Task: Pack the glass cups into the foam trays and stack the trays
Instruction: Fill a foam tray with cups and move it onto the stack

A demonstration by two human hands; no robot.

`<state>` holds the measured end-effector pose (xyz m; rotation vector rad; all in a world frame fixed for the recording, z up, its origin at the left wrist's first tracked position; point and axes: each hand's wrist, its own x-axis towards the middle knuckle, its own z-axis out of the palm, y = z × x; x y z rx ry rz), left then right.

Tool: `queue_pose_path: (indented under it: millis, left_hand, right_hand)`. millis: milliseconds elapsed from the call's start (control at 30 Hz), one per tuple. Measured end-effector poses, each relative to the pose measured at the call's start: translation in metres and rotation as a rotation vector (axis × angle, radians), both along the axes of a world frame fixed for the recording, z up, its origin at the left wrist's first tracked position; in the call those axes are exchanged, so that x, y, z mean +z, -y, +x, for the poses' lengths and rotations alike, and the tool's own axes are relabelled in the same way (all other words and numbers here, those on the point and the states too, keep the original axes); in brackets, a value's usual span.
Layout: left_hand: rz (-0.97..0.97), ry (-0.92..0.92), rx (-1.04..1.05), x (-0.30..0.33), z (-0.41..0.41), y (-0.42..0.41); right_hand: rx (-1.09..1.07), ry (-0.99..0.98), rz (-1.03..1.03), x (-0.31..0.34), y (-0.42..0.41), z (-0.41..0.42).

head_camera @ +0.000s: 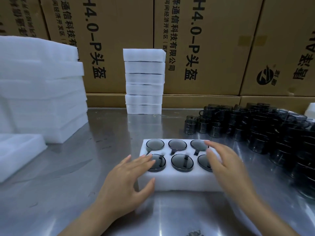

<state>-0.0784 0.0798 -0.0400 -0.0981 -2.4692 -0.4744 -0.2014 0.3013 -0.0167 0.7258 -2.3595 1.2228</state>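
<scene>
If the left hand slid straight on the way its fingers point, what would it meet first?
The left hand points up and right across the foam tray; its fingertips already lie over the near-left cup. Going on, it would probably meet the near-middle cup next, though its height above them is unclear.

Foam tray (177, 182): plain white. Six cups (182, 162) in it: smoky dark grey glass, black rims. Loose cups (265, 130) at right: same dark grey, near black where massed. Tray stack (144, 82): white, thin dark lines between layers. Foam pile (40, 92) at left: white, faintly bluish. Surface (109, 133): silver-grey metal, streaky reflections. Boxes (201, 45) behind: tan brown cardboard, black printed characters, round black logo.
</scene>
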Motion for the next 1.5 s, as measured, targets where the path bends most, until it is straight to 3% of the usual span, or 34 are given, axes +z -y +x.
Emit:
queue_pose_path:
  millis: [200, 267, 333, 400, 467, 633, 800, 933, 1233, 1367, 1500]
  left_hand:
    - [0.242, 0.136, 0.035, -0.005, -0.002, -0.005]
    - [0.464, 0.276, 0.144, -0.007, -0.006, -0.007]
    - [0.532, 0.361, 0.157, -0.011, -0.013, -0.009]
    - [0.618, 0.324, 0.081, -0.009, -0.016, -0.013]
    - [0.859, 0.269, -0.05, -0.003, -0.016, -0.017]
    - [1.241, 0.072, -0.204, 0.008, -0.024, -0.018]
    - [1.303, -0.199, -0.25, 0.031, -0.052, 0.005]
    - [1.352, -0.256, -0.257, 0.043, -0.086, 0.032]
    - [1.411, -0.137, 0.171, 0.005, -0.173, 0.079]
    - [1.373, -0.114, 0.207, -0.003, -0.19, 0.093]
    - [1.361, -0.101, 0.182, -0.003, -0.194, 0.099]
  right_hand:
    - [0.087, 0.545, -0.202, -0.014, -0.03, 0.008]
    - [0.083, 0.63, -0.207, -0.016, -0.031, 0.013]
    - [0.055, 0.662, -0.247, -0.013, -0.027, 0.017]
    - [0.042, 0.689, -0.294, -0.01, -0.023, 0.018]
    - [0.036, 0.729, -0.365, -0.006, -0.016, 0.018]
    - [0.142, 0.847, -0.717, 0.011, 0.007, 0.006]
    - [0.344, 1.052, -0.839, 0.037, 0.03, -0.02]
    - [0.372, 1.177, -0.943, 0.063, 0.061, -0.055]
    - [0.395, 0.98, -1.041, 0.18, 0.152, -0.162]
    - [0.443, 0.875, -1.113, 0.228, 0.19, -0.195]
    - [0.35, 0.857, -1.188, 0.227, 0.202, -0.222]
